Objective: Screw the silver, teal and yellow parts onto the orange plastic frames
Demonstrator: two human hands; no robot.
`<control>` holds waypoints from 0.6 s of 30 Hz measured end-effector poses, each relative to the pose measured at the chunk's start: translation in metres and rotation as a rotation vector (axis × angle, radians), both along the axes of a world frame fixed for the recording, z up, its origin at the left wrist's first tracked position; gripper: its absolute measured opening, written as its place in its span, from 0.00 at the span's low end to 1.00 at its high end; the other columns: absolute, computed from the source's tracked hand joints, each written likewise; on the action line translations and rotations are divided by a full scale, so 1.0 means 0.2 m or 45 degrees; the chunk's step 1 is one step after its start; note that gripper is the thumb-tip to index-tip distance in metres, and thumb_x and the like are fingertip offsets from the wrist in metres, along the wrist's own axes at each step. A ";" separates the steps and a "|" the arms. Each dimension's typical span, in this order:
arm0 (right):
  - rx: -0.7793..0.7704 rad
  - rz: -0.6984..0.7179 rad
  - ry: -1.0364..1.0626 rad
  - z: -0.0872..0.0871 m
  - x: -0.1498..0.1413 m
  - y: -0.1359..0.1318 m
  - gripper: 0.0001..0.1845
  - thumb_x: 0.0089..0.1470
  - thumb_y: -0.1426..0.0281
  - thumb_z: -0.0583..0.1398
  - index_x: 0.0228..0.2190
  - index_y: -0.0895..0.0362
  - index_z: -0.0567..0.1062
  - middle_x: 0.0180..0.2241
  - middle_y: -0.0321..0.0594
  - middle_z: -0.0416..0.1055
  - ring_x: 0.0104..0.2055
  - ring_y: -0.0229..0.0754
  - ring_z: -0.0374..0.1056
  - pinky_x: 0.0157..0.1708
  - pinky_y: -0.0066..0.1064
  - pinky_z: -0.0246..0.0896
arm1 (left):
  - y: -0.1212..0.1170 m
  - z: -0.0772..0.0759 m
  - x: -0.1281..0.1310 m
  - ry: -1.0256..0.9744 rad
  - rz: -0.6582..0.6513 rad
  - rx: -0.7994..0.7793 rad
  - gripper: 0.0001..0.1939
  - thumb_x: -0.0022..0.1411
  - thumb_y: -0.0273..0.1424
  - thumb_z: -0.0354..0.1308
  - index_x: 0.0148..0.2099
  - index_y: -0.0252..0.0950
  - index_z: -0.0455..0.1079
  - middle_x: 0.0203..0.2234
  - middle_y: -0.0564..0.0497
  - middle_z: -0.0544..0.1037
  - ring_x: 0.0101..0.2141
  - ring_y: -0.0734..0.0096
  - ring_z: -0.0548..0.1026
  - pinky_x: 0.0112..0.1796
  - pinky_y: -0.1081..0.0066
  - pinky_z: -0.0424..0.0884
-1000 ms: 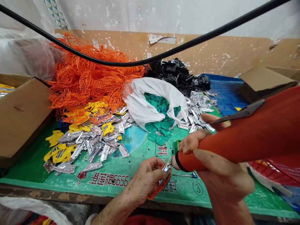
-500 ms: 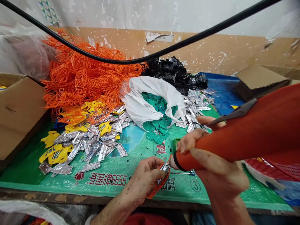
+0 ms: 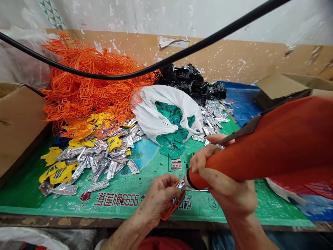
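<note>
My left hand [image 3: 158, 198] pinches a thin orange plastic frame [image 3: 174, 205] with a small silver piece [image 3: 179, 185] at its upper end. My right hand [image 3: 223, 180] wraps around a tapered red tube [image 3: 262, 154] with a black band near its tip. That tip sits right beside the silver piece, and my left fingers hide part of the frame. A grey metal blade [image 3: 243, 128] lies along the top of the tube, next to my right fingers.
A black cable [image 3: 130, 75] hangs across the view. The green tarp-covered table [image 3: 221, 208] holds an orange frame heap [image 3: 85, 86], silver pieces [image 3: 104, 159], yellow pieces [image 3: 61, 173], teal pieces in a white bag [image 3: 156, 114] and black parts [image 3: 187, 81]. A cardboard box [image 3: 18, 128] stands left.
The red tube and my right hand have shifted slightly left, and the tube now tilts more steeply. The whole table scene has drifted left in view.
</note>
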State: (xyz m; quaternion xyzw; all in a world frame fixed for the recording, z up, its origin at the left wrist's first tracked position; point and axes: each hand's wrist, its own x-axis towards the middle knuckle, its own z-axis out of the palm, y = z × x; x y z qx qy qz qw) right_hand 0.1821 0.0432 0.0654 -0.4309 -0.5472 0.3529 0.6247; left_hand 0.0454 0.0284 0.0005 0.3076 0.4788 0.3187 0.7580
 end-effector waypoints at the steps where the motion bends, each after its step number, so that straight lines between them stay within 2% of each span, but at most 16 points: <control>1: 0.005 0.011 0.002 -0.01 0.00 0.00 0.15 0.44 0.71 0.61 0.37 0.53 0.70 0.24 0.34 0.66 0.27 0.41 0.66 0.31 0.40 0.66 | 0.00 0.00 0.00 -0.013 0.010 -0.019 0.10 0.42 0.28 0.61 0.30 0.32 0.68 0.20 0.56 0.68 0.21 0.80 0.62 0.21 0.78 0.55; 6: -0.011 0.012 0.020 -0.02 -0.02 0.01 0.10 0.43 0.73 0.61 0.32 0.54 0.71 0.22 0.34 0.65 0.28 0.41 0.66 0.32 0.40 0.66 | 0.00 -0.02 -0.01 -0.070 0.030 -0.042 0.10 0.42 0.29 0.62 0.31 0.32 0.69 0.21 0.56 0.69 0.19 0.81 0.62 0.21 0.78 0.54; 10: -0.027 0.097 0.051 0.01 0.00 0.00 0.07 0.43 0.72 0.61 0.29 0.54 0.72 0.22 0.34 0.66 0.27 0.40 0.65 0.30 0.38 0.66 | 0.01 0.00 -0.03 -0.036 -0.025 0.019 0.10 0.44 0.30 0.62 0.32 0.32 0.71 0.20 0.56 0.69 0.19 0.82 0.60 0.20 0.78 0.52; 12: -0.037 0.092 0.120 0.04 0.01 0.00 0.11 0.42 0.72 0.62 0.33 0.53 0.72 0.22 0.33 0.66 0.25 0.39 0.65 0.28 0.37 0.65 | 0.01 0.01 -0.03 0.016 -0.063 0.061 0.11 0.46 0.32 0.63 0.33 0.32 0.71 0.20 0.56 0.69 0.19 0.81 0.60 0.21 0.77 0.53; 15: 0.027 -0.023 0.260 0.09 0.04 0.02 0.22 0.40 0.74 0.62 0.41 0.51 0.69 0.22 0.31 0.68 0.24 0.39 0.64 0.28 0.36 0.64 | 0.01 0.03 -0.03 0.109 -0.069 0.120 0.13 0.47 0.35 0.63 0.34 0.31 0.71 0.21 0.56 0.68 0.21 0.80 0.61 0.23 0.77 0.55; 18: 0.111 -0.106 0.351 0.11 0.08 0.05 0.25 0.38 0.76 0.62 0.42 0.53 0.70 0.20 0.31 0.69 0.23 0.39 0.64 0.28 0.36 0.63 | 0.02 0.04 -0.03 0.154 -0.053 0.154 0.13 0.48 0.36 0.63 0.34 0.32 0.71 0.21 0.56 0.68 0.21 0.80 0.60 0.23 0.76 0.54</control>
